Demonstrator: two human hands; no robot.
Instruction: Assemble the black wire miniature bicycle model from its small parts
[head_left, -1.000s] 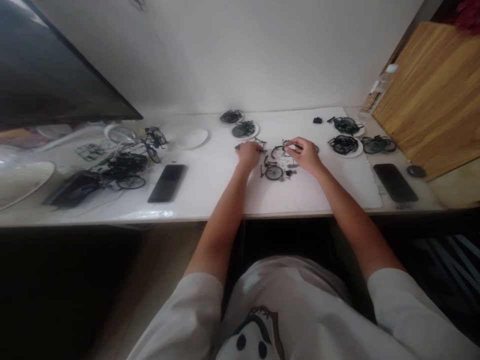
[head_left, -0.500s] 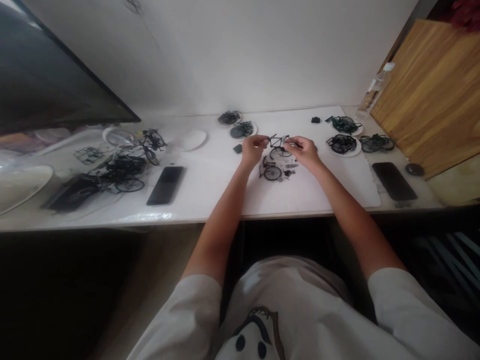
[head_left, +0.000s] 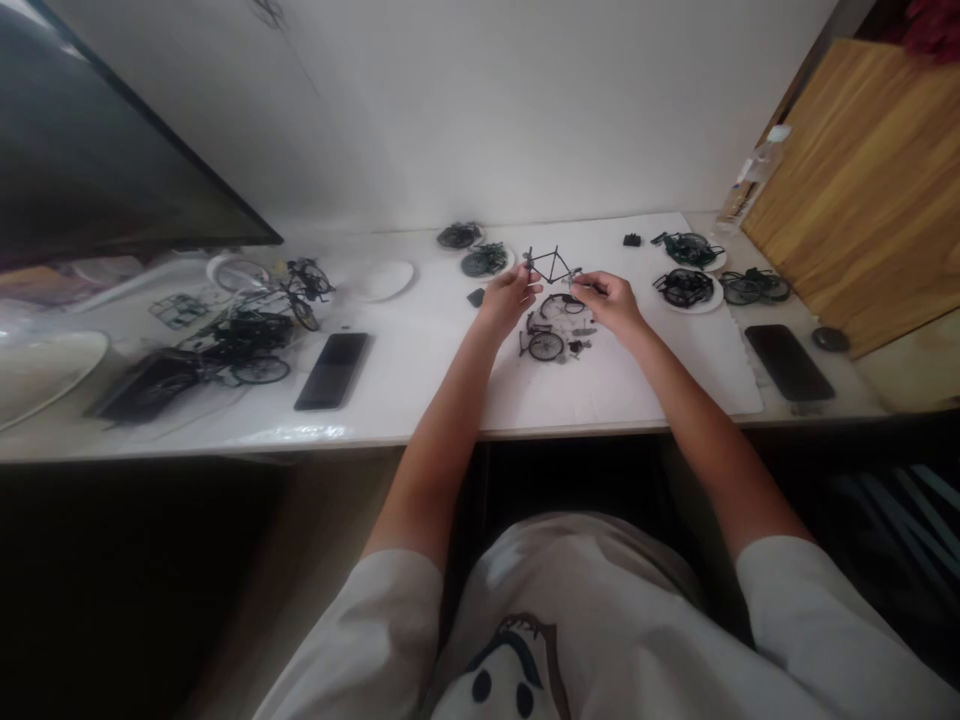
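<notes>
Dark bicycle frame [head_left: 553, 264], miniature, held up between the two hands over a white sheet [head_left: 637, 390] on the bench. Left hand [head_left: 527, 279] pinches its left end with the fingertips, the other fingers loosely spread. Right hand [head_left: 574, 284] has thumb and finger closed on the right end; the exact contact is hidden by the fingers. The middle of the frame, with its thin tubes, is uncovered.

Just below on the sheet: a spoked wheel [head_left: 545, 346], a curved dark part [head_left: 553, 305] and a cluster of small fittings [head_left: 579, 346], too small to sort. Small dark block [head_left: 475, 297] just left of the left hand. Farther right, a white plate [head_left: 718, 300] loaded with dark bicycle parts.

Handling, judged by eye: very light, fairly stiff for its thinness, probably hard and smooth, so a small twist could slip it in the fingertips. Slender tubes and joints look the likeliest to bend or snap. Best hold seems a light pinch at the thicker end joints, one hand each end, as the grip stands; squeezing mid-tube seems riskier. Material cannot be told from here.
</notes>
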